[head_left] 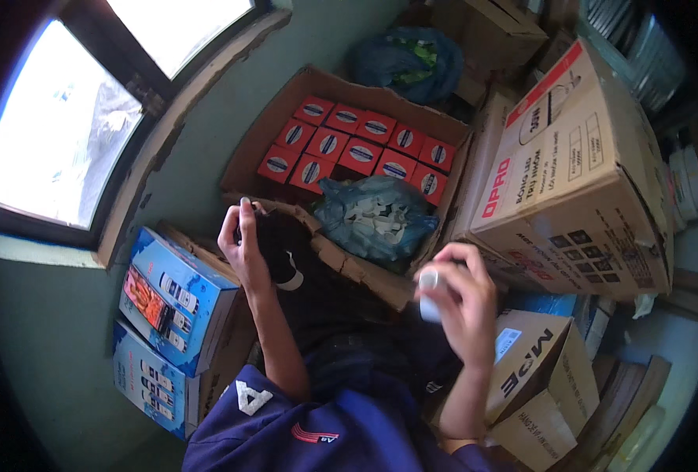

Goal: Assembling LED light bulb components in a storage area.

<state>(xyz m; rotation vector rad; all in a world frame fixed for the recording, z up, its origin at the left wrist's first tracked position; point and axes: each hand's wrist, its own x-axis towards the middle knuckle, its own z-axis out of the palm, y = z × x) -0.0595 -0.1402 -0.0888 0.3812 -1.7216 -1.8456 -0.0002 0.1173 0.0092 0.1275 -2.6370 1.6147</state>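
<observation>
My right hand [468, 303] is closed round a small white cylinder [430, 305], with one round end turned up. My left hand [243, 242] is raised beside the near left corner of an open cardboard box [246, 149], its fingers curled together; what they hold, if anything, I cannot make out. Inside the box stand rows of small red-orange cartons [327, 144] with oval labels. Near its front side lies a blue plastic bag [376, 216] full of small white pieces. Just right of my left hand, a white crescent shape [292, 274] shows against dark cloth.
At left, two blue printed boxes [177, 303] are stacked by the wall. A large brown carton [557, 173] stands at right, and a smaller open carton [549, 377] sits near my right forearm. Behind the open box is another blue bag [408, 67]. A window [66, 126] is at upper left.
</observation>
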